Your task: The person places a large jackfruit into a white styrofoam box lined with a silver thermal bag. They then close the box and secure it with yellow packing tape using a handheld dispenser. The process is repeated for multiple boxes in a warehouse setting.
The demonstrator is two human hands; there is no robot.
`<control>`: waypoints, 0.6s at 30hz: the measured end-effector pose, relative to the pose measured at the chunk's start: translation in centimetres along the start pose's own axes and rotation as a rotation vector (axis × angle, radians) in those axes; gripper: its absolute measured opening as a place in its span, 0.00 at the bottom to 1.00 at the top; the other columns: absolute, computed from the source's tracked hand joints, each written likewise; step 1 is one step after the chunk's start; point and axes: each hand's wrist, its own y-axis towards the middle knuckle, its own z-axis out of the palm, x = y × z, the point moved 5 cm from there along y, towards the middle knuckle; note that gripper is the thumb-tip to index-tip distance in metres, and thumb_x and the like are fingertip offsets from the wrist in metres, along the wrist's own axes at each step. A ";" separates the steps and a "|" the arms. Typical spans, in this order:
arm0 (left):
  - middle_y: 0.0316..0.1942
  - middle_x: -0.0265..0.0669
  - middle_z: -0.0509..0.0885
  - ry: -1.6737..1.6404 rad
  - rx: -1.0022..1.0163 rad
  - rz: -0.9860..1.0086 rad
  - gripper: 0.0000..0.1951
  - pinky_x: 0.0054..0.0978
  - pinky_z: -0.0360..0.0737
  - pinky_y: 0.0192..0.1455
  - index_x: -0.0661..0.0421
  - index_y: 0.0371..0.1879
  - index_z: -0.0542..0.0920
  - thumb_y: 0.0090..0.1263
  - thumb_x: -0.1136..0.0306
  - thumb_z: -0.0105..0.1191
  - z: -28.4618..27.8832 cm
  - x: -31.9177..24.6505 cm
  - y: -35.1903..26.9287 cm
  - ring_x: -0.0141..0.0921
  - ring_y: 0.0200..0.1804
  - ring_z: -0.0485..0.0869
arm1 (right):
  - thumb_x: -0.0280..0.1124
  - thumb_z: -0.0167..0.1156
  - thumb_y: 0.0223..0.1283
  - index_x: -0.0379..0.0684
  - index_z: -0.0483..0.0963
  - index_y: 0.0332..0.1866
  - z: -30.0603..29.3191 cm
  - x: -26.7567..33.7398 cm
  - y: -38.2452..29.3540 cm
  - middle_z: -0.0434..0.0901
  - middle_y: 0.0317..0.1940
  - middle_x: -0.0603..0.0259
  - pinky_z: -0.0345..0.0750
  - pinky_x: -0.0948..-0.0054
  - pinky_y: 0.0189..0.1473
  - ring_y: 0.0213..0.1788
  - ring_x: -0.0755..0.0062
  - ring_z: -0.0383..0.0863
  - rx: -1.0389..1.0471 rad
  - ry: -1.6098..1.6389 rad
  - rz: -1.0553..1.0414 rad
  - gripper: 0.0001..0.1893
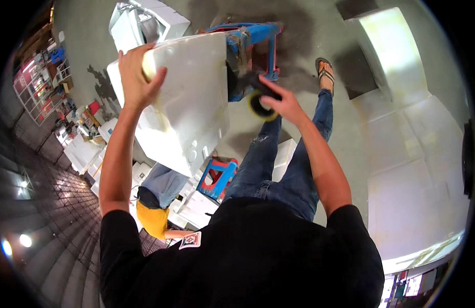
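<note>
A large white box-like block with smooth faces rests at an angle over a blue and red plastic stool. My left hand is spread on the block's upper left edge, thumb apart from the fingers. To the right of the block, my right hand is closed on the dark handle of a power tool, blurred, with a round yellow-rimmed disc. The tool's dark body reaches toward the block's right edge; whether it touches there cannot be told.
A second blue and red stool stands below the block. Large white blocks line the right side; an opened white box lies at the upper left. A co-worker in a yellow shirt bends over at the lower left.
</note>
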 end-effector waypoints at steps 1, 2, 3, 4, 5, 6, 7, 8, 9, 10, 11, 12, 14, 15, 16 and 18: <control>0.59 0.45 0.83 -0.045 -0.024 -0.054 0.30 0.53 0.64 0.75 0.54 0.61 0.80 0.60 0.54 0.68 0.4 1.3 -0.4 0.48 0.65 0.78 | 0.30 0.68 0.65 0.53 0.70 0.78 0.0 -1.6 -2.0 0.80 0.66 0.68 0.70 0.75 0.69 0.64 0.81 0.75 0.046 -0.050 -0.010 0.34; 0.55 0.46 0.85 -0.103 -0.112 -0.131 0.28 0.49 0.69 0.70 0.56 0.58 0.82 0.62 0.53 0.67 0.8 2.0 -0.5 0.47 0.60 0.80 | 0.29 0.68 0.65 0.54 0.70 0.78 -0.2 -4.0 -4.5 0.78 0.68 0.66 0.68 0.73 0.71 0.67 0.79 0.74 0.151 -0.033 0.126 0.35; 0.50 0.46 0.86 -0.149 -0.204 -0.212 0.26 0.45 0.73 0.66 0.57 0.56 0.83 0.63 0.53 0.67 0.9 2.6 -0.7 0.47 0.56 0.82 | 0.29 0.68 0.65 0.54 0.69 0.78 -0.3 -5.8 -7.1 0.77 0.71 0.63 0.66 0.72 0.74 0.70 0.77 0.73 0.263 -0.014 0.256 0.35; 0.48 0.48 0.87 -0.190 -0.305 -0.358 0.26 0.40 0.77 0.60 0.58 0.55 0.84 0.66 0.52 0.66 1.3 4.6 -1.3 0.47 0.52 0.84 | 0.30 0.68 0.63 0.55 0.70 0.78 -0.1 -6.9 -9.5 0.78 0.69 0.62 0.69 0.72 0.70 0.67 0.77 0.75 0.373 -0.087 0.314 0.35; 0.50 0.48 0.87 -0.170 -0.329 -0.524 0.26 0.40 0.77 0.61 0.57 0.55 0.85 0.67 0.49 0.64 1.4 6.0 -1.5 0.46 0.52 0.85 | 0.31 0.68 0.62 0.56 0.71 0.77 0.1 -7.5 -11.0 0.80 0.68 0.62 0.72 0.72 0.67 0.65 0.76 0.77 0.472 -0.158 0.371 0.35; 0.51 0.48 0.88 -0.199 -0.324 -0.631 0.26 0.39 0.77 0.61 0.57 0.55 0.85 0.68 0.48 0.63 1.6 7.4 -2.1 0.45 0.53 0.86 | 0.31 0.68 0.62 0.56 0.71 0.77 -0.1 -7.5 -11.1 0.81 0.67 0.62 0.73 0.72 0.67 0.64 0.76 0.78 0.447 -0.133 0.397 0.35; 0.52 0.48 0.88 -0.223 -0.322 -0.738 0.27 0.38 0.77 0.62 0.57 0.55 0.85 0.68 0.47 0.62 1.7 8.8 -2.7 0.45 0.54 0.86 | 0.31 0.68 0.62 0.56 0.71 0.77 -0.1 -7.4 -10.8 0.81 0.66 0.62 0.74 0.72 0.66 0.62 0.75 0.79 0.426 -0.109 0.419 0.35; 0.52 0.47 0.89 -0.221 -0.371 -0.779 0.28 0.37 0.77 0.63 0.56 0.57 0.85 0.69 0.45 0.61 2.0 9.8 -3.5 0.44 0.56 0.86 | 0.31 0.68 0.62 0.56 0.71 0.77 -0.2 -7.4 -10.2 0.82 0.65 0.62 0.75 0.71 0.65 0.61 0.74 0.81 0.406 -0.086 0.440 0.35; 0.52 0.47 0.89 -0.197 -0.386 -0.796 0.28 0.37 0.76 0.64 0.56 0.57 0.85 0.68 0.45 0.61 2.2 10.3 -3.7 0.44 0.56 0.86 | 0.34 0.69 0.60 0.54 0.72 0.76 0.1 -6.9 -8.5 0.85 0.61 0.62 0.77 0.71 0.62 0.56 0.75 0.83 0.396 -0.100 0.413 0.35; 0.52 0.47 0.89 -0.174 -0.394 -0.810 0.28 0.37 0.76 0.64 0.56 0.57 0.85 0.68 0.45 0.61 2.4 10.9 -3.8 0.44 0.56 0.86 | 0.34 0.68 0.60 0.53 0.73 0.75 0.9 -5.5 -6.5 0.86 0.58 0.61 0.77 0.72 0.61 0.56 0.77 0.82 0.403 -0.160 0.344 0.34; 0.52 0.47 0.89 -0.154 -0.402 -0.823 0.28 0.37 0.76 0.64 0.56 0.57 0.85 0.68 0.45 0.61 2.4 11.1 -4.0 0.44 0.56 0.86 | 0.34 0.67 0.61 0.51 0.75 0.74 1.6 -4.3 -4.9 0.86 0.56 0.60 0.77 0.73 0.61 0.56 0.78 0.81 0.407 -0.221 0.274 0.32; 0.54 0.48 0.88 -0.201 -0.361 -0.833 0.29 0.37 0.75 0.65 0.57 0.57 0.85 0.68 0.45 0.61 2.0 9.4 -2.6 0.45 0.58 0.85 | 0.36 0.67 0.58 0.52 0.77 0.71 2.2 -5.6 -4.2 0.87 0.53 0.55 0.80 0.68 0.58 0.53 0.69 0.86 0.449 -0.406 0.262 0.31; 0.54 0.49 0.87 -0.192 -0.353 -0.772 0.30 0.37 0.75 0.65 0.58 0.58 0.84 0.68 0.44 0.61 2.1 8.7 -2.2 0.46 0.58 0.85 | 0.42 0.66 0.53 0.57 0.79 0.69 6.1 -4.7 -4.8 0.87 0.53 0.48 0.80 0.58 0.60 0.55 0.49 0.86 0.673 -0.800 0.188 0.32; 0.54 0.49 0.87 -0.179 -0.348 -0.739 0.30 0.38 0.75 0.65 0.58 0.58 0.84 0.68 0.44 0.62 1.7 8.6 -2.2 0.46 0.58 0.85 | 0.44 0.66 0.51 0.58 0.79 0.68 7.4 -5.1 -5.6 0.86 0.54 0.47 0.79 0.56 0.61 0.56 0.44 0.84 0.779 -0.810 0.265 0.33; 0.54 0.50 0.87 -0.158 -0.349 -0.710 0.30 0.38 0.75 0.65 0.59 0.57 0.84 0.68 0.44 0.62 1.5 8.7 -2.3 0.47 0.57 0.85 | 0.47 0.67 0.48 0.58 0.79 0.68 6.9 -6.7 -6.2 0.86 0.54 0.47 0.79 0.58 0.62 0.57 0.45 0.84 0.781 -0.747 0.326 0.35; 0.53 0.51 0.87 -0.165 -0.377 -0.710 0.28 0.40 0.75 0.64 0.59 0.56 0.84 0.69 0.46 0.63 1.6 8.5 -3.2 0.48 0.56 0.85 | 0.48 0.67 0.50 0.54 0.80 0.67 2.3 -3.9 -6.2 0.85 0.60 0.51 0.77 0.62 0.68 0.63 0.52 0.84 0.645 -0.580 0.477 0.34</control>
